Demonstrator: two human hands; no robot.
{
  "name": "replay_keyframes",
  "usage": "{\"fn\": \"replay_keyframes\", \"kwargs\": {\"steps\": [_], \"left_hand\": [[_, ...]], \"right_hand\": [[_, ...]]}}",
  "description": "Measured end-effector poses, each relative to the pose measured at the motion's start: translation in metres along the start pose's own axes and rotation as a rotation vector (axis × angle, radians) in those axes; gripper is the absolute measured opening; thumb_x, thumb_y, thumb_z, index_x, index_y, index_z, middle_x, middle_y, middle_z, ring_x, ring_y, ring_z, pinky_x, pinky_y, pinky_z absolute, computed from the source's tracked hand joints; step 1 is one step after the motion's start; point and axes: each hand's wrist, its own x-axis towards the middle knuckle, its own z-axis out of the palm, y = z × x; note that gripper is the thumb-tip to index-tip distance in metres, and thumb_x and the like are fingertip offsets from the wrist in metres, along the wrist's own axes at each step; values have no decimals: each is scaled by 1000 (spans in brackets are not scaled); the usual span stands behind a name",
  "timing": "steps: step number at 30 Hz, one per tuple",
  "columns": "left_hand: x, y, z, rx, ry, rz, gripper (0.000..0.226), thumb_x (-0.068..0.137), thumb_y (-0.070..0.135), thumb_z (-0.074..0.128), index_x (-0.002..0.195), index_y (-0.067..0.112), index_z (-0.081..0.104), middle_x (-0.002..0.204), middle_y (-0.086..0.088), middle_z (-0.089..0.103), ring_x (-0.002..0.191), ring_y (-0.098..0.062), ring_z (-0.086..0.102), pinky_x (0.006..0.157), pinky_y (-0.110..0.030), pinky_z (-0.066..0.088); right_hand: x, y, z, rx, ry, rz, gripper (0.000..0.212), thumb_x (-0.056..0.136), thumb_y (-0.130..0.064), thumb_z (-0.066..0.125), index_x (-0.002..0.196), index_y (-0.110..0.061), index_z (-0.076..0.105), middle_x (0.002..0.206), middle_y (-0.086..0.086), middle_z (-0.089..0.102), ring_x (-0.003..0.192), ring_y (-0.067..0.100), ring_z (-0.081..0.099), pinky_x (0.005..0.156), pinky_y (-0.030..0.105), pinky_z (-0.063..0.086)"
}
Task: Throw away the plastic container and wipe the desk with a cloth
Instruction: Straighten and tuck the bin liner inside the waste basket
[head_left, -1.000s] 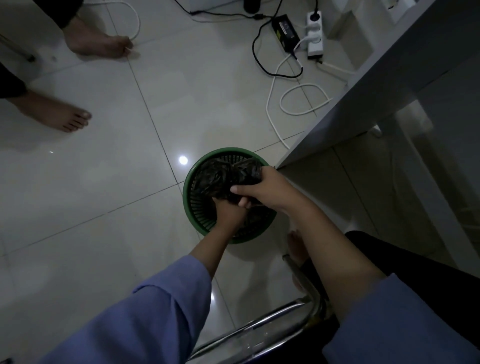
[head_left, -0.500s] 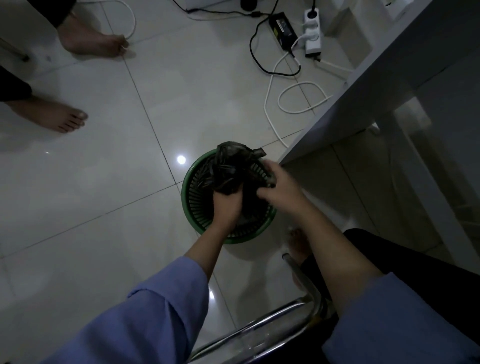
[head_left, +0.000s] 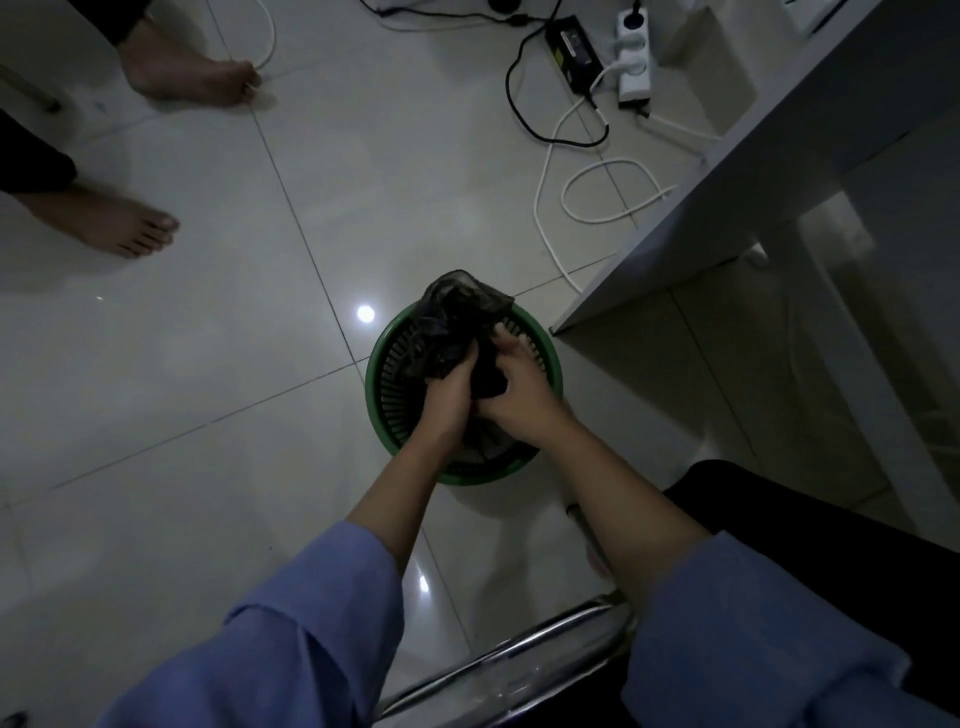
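Observation:
A round green slatted waste basket (head_left: 384, 364) stands on the tiled floor by the corner of a white desk (head_left: 727, 197). A crumpled black plastic bag (head_left: 452, 317) bulges up over the basket's far rim. My left hand (head_left: 449, 397) grips the bag from the near side. My right hand (head_left: 522, 392) clutches the bag's dark folds just to the right, touching the left hand. No plastic container or cloth shows; the bag's contents are hidden.
A second person's bare feet (head_left: 119, 223) stand at the far left. White and black cables (head_left: 597, 197), a power brick (head_left: 574, 44) and a power strip (head_left: 634, 57) lie on the floor behind the basket. A chrome chair rail (head_left: 519, 654) runs below my arms.
The black bag was down inside the basket; both hands have gathered it and lifted it above the far rim. My right hand has closed in beside the left.

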Motion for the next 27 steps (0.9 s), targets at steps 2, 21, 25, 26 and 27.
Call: {"fn": "replay_keyframes", "kwargs": {"steps": [2,21,25,26,27], "left_hand": [[3,0,-8,-6,-117,-22,47,89,46,42,123,18,59,127,-3,60,121,-20,53,103,-33,39],[-10,54,-32,2008,-265,1157,82,66,21,71,139,15,36,104,1,71,111,-24,60,100,-63,28],[-9,56,-28,1904,-294,924,65,79,15,51,139,7,29,91,-8,69,86,-29,60,81,-38,41],[-11,53,-29,1880,-274,886,56,81,15,48,135,8,33,92,-9,67,86,-30,59,74,-36,40],[-12,51,-29,1855,-255,850,46,83,15,46,128,8,37,93,-10,66,86,-30,59,68,-35,39]], "right_hand": [[-3,-9,0,-5,-31,-5,54,78,-17,58,131,-17,48,153,2,26,144,23,14,111,58,20],[-25,-22,-8,-162,33,-48,44,70,-44,53,106,-19,58,106,6,65,106,24,55,91,46,47],[-24,-21,-14,-273,56,-43,26,72,-25,59,92,-9,62,96,13,60,101,33,48,92,46,40],[-24,-23,-14,-307,78,-44,21,74,-20,58,90,-8,63,96,14,59,99,33,49,93,45,39],[-23,-23,-13,-339,92,-42,18,75,-16,56,89,-7,63,96,13,58,99,33,49,94,44,37]]}}
